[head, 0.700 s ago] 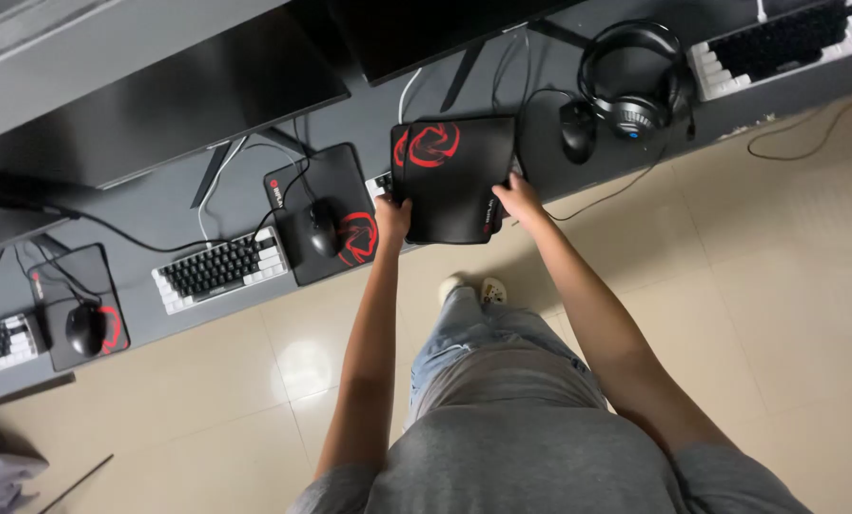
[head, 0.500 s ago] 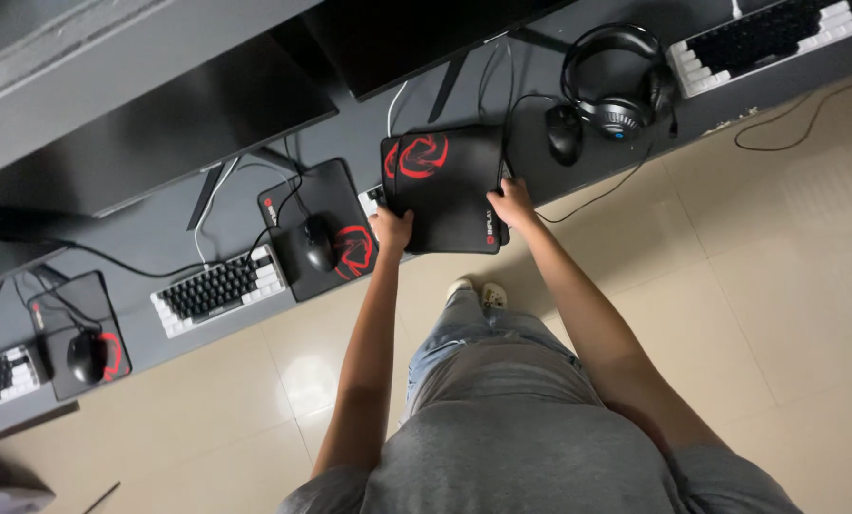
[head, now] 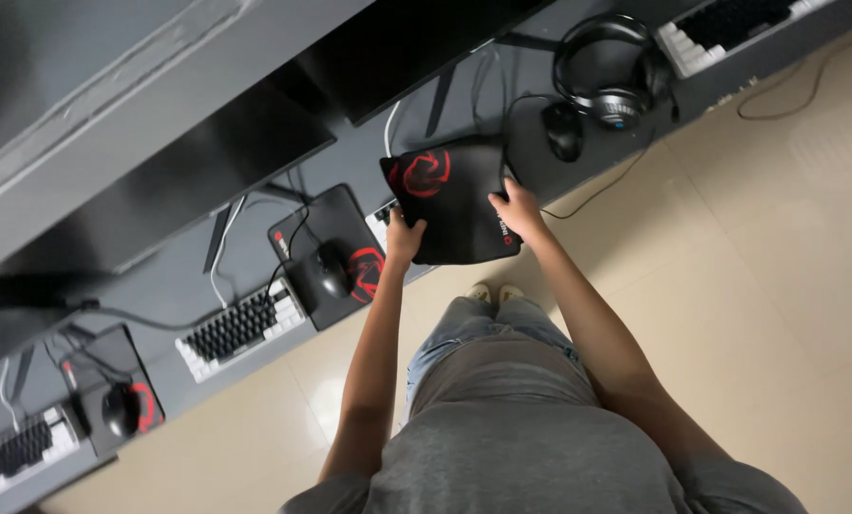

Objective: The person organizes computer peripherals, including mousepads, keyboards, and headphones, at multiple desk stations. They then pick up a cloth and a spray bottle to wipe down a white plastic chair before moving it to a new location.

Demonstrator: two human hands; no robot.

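Note:
A black mouse pad with a red emblem is held above the dark desk, covering most of a white keyboard. My left hand grips its near left edge. My right hand grips its near right edge. Right of the pad lies a black mouse, with black headphones beside it.
To the left a second black and red mouse pad carries a mouse, then a white keyboard. Further left sit another pad with mouse and keyboard. Dark monitors line the back. Another keyboard lies far right.
The view shifted; both hands keep hold of the pad. The pad's far edge seems to have lifted a little and now covers more of the keyboard under it.

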